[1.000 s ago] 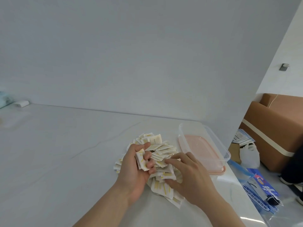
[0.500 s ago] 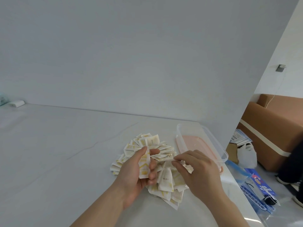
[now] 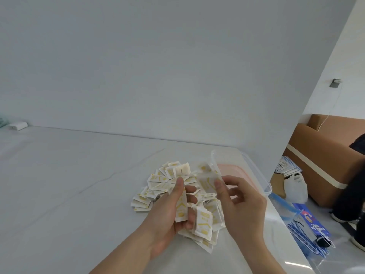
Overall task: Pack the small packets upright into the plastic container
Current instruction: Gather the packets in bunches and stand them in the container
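A plain grey-white wall (image 3: pixel 158 66) fills the upper view, meeting a pale table (image 3: pixel 59 184) veined with faint dark lines. At the far left of the table sits a small white block (image 3: pixel 18 125). To the right the wall ends at a corner, and beyond it stands a tan sofa (image 3: pixel 324 155) with a cream stripe. A white bag (image 3: pixel 295 186) and printed packaging (image 3: pixel 308 230) (blue and white) lie on the glossy floor (image 3: pixel 343 260). Light is soft and even.

Both bare forearms reach in from below, the left hand (image 3: pixel 169 216) palm-up with thumb and curled fingers (image 3: pixel 190 198) gripping a packet (image 3: pixel 181 209), the right hand (image 3: pixel 240 202) raised beside it, pinching another packet (image 3: pixel 207 181) at thumb and fingertip.
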The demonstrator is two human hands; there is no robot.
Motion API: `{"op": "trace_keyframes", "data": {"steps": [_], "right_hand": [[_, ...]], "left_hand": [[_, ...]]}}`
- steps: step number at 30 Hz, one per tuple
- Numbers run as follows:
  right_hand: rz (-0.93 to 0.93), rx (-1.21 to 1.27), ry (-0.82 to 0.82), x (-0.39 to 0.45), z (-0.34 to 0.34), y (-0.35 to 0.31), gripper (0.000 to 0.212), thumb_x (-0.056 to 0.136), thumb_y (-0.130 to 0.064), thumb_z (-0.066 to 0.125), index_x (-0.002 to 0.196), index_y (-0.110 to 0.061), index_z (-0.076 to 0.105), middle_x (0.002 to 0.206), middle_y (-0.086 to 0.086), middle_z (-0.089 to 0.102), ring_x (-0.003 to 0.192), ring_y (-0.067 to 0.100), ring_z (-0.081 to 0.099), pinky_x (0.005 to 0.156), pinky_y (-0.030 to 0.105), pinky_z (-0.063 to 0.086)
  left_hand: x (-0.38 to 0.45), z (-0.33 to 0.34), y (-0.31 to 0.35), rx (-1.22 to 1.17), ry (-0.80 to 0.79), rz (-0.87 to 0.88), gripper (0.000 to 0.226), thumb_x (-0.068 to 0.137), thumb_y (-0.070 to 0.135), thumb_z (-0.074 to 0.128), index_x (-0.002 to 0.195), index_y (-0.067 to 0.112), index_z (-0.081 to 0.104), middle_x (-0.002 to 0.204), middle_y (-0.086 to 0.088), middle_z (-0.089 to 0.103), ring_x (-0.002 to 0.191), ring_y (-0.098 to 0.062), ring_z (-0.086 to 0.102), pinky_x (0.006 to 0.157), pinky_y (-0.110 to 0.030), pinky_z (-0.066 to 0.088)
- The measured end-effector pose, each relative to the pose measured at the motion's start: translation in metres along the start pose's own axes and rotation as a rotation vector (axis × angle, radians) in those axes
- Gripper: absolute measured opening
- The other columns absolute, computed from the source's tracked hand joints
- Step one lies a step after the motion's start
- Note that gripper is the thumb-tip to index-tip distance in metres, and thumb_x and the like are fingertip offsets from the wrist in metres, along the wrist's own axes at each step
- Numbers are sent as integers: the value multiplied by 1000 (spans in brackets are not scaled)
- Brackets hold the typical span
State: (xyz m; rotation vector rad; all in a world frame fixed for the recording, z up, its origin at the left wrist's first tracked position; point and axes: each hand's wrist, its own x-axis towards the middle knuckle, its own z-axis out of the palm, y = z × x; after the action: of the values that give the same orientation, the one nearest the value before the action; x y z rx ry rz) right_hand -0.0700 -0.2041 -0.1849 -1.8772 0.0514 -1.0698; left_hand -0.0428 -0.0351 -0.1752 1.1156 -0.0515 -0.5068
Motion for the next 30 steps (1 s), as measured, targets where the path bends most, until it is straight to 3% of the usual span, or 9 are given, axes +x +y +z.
{"op": "trace_keyframes", "data": {"steps": [3,7,11,14,16,19,22,25,30], "right_hand": [[39,71,-18,-12,10,-4,21,86,-17,80,81,-35,71,78,-14,74,64,14,70,50,19,50],[83,172,-33,-21,17,-7,23,87,-14,80,79,-34,72,77,-10,75,66,13,72,53,20,53],[-119,39,-124,-24,20,-5,14,87,-20,82,84,-30,73,79,-16,72,76,10,71,55,20,51],[-314,-139,-178,-28,23,3,6,86,-36,77,84,-32,73,79,-22,66,78,9,63,53,28,49],[-358,-201,-197,-30,26,5,8,85,-40,77,86,-33,73,81,-24,65,83,9,59,54,30,49],[-420,-234,-201,-32,29,4,13,86,-38,76,96,-29,75,99,-24,68,94,7,57,65,28,51],[-483,-218,-217,-32,31,5,25,87,-30,76,111,-23,77,124,-18,69,105,15,60,82,31,53],[-522,-252,-243,-32,31,7,30,88,-33,73,117,-25,76,123,-19,70,107,16,61,83,40,51],[-568,-286,-317,-30,27,1,29,86,-39,75,113,-28,75,118,-24,70,104,13,58,84,40,47]], "left_hand": [[-1,3,-1,-34,-1,-26,63,96,58,48,120,3,66,97,-12,77,67,-29,68,54,-34,53],[1,1,-3,-102,-115,-79,69,102,61,34,127,7,67,119,-21,74,101,-40,74,67,-34,61],[5,-1,-6,-113,-107,-84,76,102,63,28,130,3,67,124,-21,72,109,-33,73,99,-41,55],[10,-4,-7,-121,-24,-36,69,99,63,38,134,8,60,119,-22,74,104,-30,75,103,-44,53],[11,-6,-6,-141,-18,-25,72,93,67,46,139,12,55,127,-24,70,116,-34,71,109,-47,49],[9,-7,-2,-162,-49,-32,81,86,75,47,142,17,53,135,-18,67,125,-31,66,111,-47,46],[8,-9,-3,-130,-101,-23,89,83,84,49,137,15,65,148,-20,56,142,-39,48,123,-49,33],[6,-7,-3,-138,-78,-11,72,80,75,59,123,20,75,136,-17,65,117,-30,61,115,-46,41],[7,-9,1,-168,-54,-81,60,98,63,44,129,18,69,126,-16,73,107,-27,71,95,-42,55]]}}
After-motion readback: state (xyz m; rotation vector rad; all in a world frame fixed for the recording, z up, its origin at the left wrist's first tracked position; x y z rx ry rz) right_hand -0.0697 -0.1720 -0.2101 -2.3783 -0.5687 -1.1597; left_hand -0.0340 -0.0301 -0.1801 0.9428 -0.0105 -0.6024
